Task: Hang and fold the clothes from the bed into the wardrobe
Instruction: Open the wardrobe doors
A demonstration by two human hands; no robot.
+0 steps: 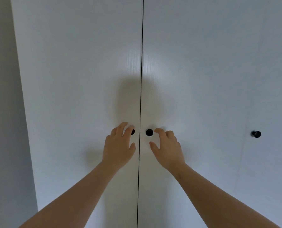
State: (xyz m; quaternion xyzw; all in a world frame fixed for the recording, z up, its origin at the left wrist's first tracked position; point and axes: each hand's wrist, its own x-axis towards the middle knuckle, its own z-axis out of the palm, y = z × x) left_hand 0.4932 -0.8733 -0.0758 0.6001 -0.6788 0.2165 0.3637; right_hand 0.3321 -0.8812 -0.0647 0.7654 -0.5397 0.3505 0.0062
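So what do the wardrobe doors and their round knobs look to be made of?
The wardrobe doors look like white-finished board, laminate or painted wood: fine vertical grain lines show in the glare beside the seam. The knobs are black and fairly matte, with no bright highlights; metal or plastic cannot be told.

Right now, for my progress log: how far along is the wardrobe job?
Done: nothing visible; the white wardrobe doors are shut. In hand: left hand partly covers one round black knob, right hand is beside a second black knob. Left: opening, hanging, folding; no clothes visible.
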